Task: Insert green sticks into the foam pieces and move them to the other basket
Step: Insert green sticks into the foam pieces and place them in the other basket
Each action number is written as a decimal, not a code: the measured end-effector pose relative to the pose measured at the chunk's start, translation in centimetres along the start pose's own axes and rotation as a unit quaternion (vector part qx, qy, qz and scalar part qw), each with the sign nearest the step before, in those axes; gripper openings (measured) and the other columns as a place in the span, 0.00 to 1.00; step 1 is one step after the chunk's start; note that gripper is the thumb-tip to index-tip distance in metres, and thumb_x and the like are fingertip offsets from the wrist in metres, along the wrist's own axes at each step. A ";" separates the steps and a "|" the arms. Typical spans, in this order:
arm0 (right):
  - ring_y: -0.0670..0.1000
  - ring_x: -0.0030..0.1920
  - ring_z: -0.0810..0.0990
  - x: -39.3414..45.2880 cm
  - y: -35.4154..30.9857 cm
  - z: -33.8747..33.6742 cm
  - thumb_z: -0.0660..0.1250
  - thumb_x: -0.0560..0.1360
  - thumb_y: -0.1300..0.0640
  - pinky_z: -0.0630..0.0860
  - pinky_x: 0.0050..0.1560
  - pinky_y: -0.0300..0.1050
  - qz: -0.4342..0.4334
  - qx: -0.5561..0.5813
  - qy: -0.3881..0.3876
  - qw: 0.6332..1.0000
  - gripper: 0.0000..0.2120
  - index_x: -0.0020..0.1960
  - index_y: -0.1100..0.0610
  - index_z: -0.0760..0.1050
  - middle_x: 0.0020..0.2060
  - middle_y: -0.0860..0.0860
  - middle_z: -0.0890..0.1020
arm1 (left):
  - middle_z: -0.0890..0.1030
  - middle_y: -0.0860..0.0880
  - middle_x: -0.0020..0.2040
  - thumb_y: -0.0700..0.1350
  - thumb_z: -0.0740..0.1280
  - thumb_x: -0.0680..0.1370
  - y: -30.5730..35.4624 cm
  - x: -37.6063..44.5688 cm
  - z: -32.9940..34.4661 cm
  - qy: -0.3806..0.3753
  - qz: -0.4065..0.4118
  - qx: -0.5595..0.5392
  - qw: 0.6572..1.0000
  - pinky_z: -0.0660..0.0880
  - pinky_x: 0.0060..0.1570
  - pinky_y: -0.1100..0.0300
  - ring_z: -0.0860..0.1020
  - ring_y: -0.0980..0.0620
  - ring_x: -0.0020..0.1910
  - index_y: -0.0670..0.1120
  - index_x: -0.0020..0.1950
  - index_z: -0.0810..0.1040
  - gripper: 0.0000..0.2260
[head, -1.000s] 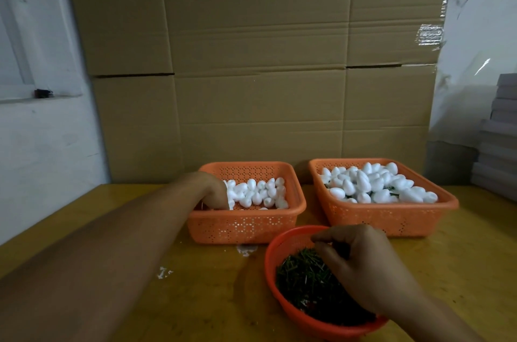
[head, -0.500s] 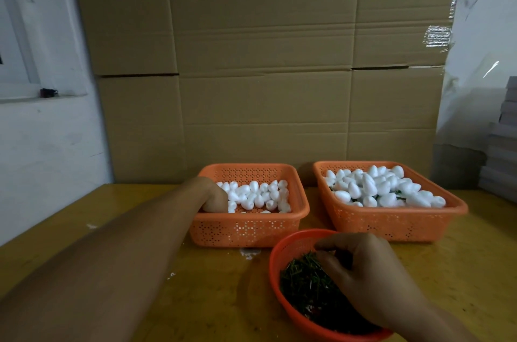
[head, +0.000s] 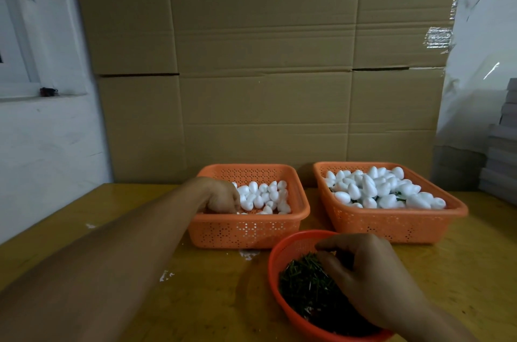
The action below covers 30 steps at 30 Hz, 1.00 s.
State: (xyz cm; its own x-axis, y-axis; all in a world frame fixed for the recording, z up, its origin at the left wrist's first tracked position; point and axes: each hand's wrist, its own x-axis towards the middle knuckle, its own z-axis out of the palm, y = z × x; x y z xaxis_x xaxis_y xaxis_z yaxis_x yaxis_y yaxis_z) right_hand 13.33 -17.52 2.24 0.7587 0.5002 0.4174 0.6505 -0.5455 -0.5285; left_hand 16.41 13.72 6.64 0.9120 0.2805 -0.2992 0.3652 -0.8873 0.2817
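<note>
I see the left hand (head: 222, 197) curled among foam pieces (head: 264, 197); its hold is hidden. The right hand (head: 369, 277) pinches loosely over green sticks (head: 305, 283), grasp unclear.

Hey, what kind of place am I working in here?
Probably a small craft workshop or packing room: stacked cardboard boxes behind a worktable, and orange baskets of white foam pieces for assembly.
</note>
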 end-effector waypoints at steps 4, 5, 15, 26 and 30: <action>0.38 0.38 0.83 0.0 -0.2 -0.1 0.71 0.74 0.48 0.80 0.43 0.44 0.003 -0.002 -0.005 1.000 0.08 0.51 0.43 0.85 0.36 0.38 0.85 | 0.84 0.46 0.46 0.38 0.78 0.69 0.4 -0.7 0.1 0.109 0.046 -0.136 0.984 0.81 0.39 0.57 0.81 0.53 0.37 0.49 0.46 0.79 0.12; 0.39 0.38 0.82 0.0 -0.2 -0.1 0.71 0.74 0.48 0.80 0.42 0.44 0.004 -0.003 -0.004 1.000 0.07 0.51 0.43 0.85 0.35 0.39 0.85 | 0.84 0.47 0.46 0.37 0.78 0.69 0.5 -0.9 0.1 0.127 0.063 -0.157 0.977 0.79 0.35 0.60 0.81 0.55 0.34 0.49 0.46 0.79 0.13; 0.41 0.45 0.84 0.0 -0.4 -0.5 0.73 0.73 0.49 0.81 0.48 0.45 0.013 -0.053 -0.050 0.997 0.09 0.53 0.39 0.83 0.43 0.38 0.86 | 0.84 0.56 0.48 0.40 0.73 0.75 2.8 -7.3 3.6 0.243 0.272 -0.258 0.894 0.81 0.49 0.56 0.83 0.55 0.48 0.52 0.49 0.79 0.08; 0.41 0.46 0.82 -0.1 -0.7 -0.8 0.70 0.74 0.48 0.81 0.49 0.43 0.011 -0.131 -0.132 0.983 0.09 0.54 0.38 0.82 0.46 0.39 0.85 | 0.82 0.56 0.53 0.41 0.66 0.81 4.7 -11.0 10.1 0.177 0.321 -0.365 0.856 0.78 0.53 0.61 0.82 0.57 0.53 0.62 0.63 0.76 0.18; 0.41 0.45 0.82 -0.1 -1.0 -0.9 0.68 0.76 0.45 0.81 0.48 0.43 0.003 -0.147 -0.147 0.978 0.08 0.53 0.38 0.81 0.43 0.38 0.84 | 0.83 0.55 0.51 0.46 0.64 0.81 4.9 -11.5 11.0 0.197 0.319 -0.350 0.859 0.79 0.49 0.60 0.82 0.55 0.49 0.62 0.60 0.80 0.12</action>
State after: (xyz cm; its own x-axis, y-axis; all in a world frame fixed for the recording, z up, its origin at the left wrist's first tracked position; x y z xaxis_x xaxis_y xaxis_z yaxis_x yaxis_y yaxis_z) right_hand 12.69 -17.65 3.39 0.7468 0.6452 0.1610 0.6617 -0.6968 -0.2768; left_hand 5.72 2.10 1.45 0.9100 0.0438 0.4122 -0.3349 -0.5084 0.7933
